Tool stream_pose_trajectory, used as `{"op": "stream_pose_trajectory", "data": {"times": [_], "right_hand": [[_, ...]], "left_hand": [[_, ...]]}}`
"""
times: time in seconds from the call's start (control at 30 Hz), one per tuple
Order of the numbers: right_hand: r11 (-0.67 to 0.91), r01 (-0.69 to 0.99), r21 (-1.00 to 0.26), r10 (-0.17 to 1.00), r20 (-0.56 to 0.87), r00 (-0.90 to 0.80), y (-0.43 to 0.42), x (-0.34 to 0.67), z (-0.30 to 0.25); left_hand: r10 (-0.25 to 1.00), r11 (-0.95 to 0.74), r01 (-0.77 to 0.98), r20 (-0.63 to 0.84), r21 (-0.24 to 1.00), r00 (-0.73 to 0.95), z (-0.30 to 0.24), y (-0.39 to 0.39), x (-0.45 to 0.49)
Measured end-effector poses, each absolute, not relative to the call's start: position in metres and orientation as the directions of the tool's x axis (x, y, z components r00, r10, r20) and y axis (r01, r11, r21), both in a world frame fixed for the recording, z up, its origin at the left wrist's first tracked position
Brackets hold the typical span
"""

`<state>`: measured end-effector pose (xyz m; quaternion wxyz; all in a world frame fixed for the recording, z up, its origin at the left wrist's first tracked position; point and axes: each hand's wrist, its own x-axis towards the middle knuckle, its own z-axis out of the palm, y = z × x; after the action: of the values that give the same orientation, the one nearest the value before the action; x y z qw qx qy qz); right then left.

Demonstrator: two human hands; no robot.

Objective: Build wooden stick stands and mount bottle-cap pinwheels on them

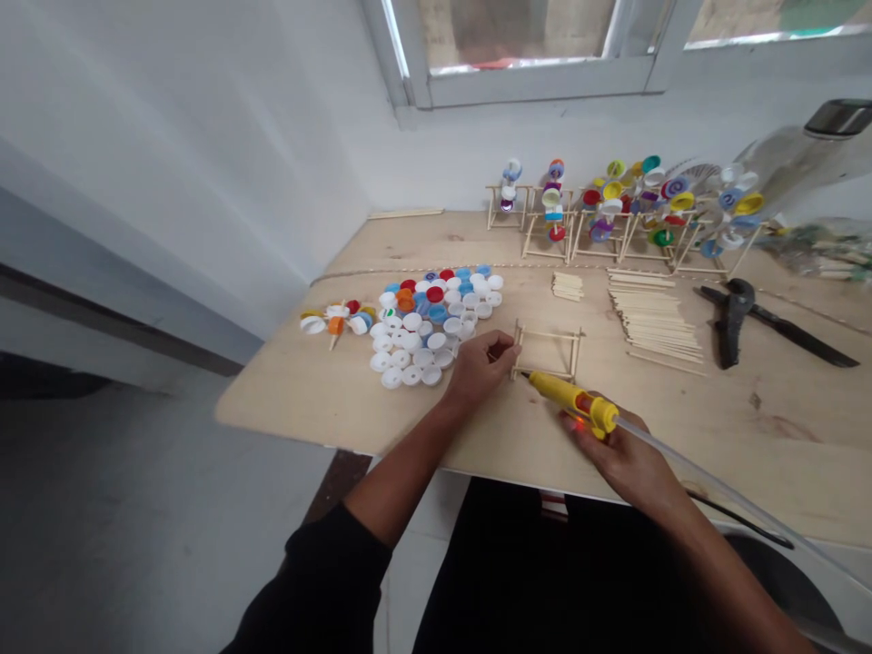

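My right hand (621,454) is wrapped round the handle of a yellow hot glue gun (562,391), which has a red light glowing near its grip and a long clear glue stick (688,468) trailing from its back. The gun's dark nozzle touches or nearly touches the lower left corner of a small wooden stick frame (550,336) on the table. The fingers of my left hand (485,359) are pinched on the left side of that frame. Left of this hand lies a cluster of white, blue, red and orange bottle caps (422,341).
A cap wheel on a stick (336,322) lies far left. Several finished stick stands with cap wheels (603,213) line the wall. Loose sticks (654,318), a short stick pile (567,286) and black-handled pliers or cutters (732,322) with a dark blade (807,338) lie to the right.
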<state>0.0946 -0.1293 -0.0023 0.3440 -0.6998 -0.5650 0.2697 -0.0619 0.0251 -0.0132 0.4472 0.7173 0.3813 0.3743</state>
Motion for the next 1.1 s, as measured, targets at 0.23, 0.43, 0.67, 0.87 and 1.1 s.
{"op": "stream_pose_trajectory", "data": {"times": [0.23,0.43,0.67,0.87,1.1], "right_hand": [[-0.127,0.628,-0.768,0.98,0.002,0.201,-0.129,0.096,-0.003],[-0.122,0.622,-0.773,0.977,0.015,0.211,-0.13,0.095,-0.001],[-0.14,0.572,-0.808,0.971,0.002,0.24,-0.128,0.094,0.006],[-0.199,0.551,-0.81,0.96,-0.049,0.274,-0.124,0.093,0.012],[-0.193,0.573,-0.796,0.966,-0.051,0.253,-0.122,0.091,0.02]], "left_hand": [[0.877,-0.322,0.201,0.212,0.925,0.431,-0.014,0.025,-0.062],[0.878,-0.315,0.19,0.21,0.93,0.431,-0.015,0.026,-0.062],[0.872,-0.34,0.206,0.225,0.918,0.435,-0.016,0.027,-0.062],[0.875,-0.323,0.205,0.21,0.924,0.435,-0.017,0.027,-0.062],[0.872,-0.328,0.186,0.222,0.926,0.436,-0.018,0.029,-0.061]]}}
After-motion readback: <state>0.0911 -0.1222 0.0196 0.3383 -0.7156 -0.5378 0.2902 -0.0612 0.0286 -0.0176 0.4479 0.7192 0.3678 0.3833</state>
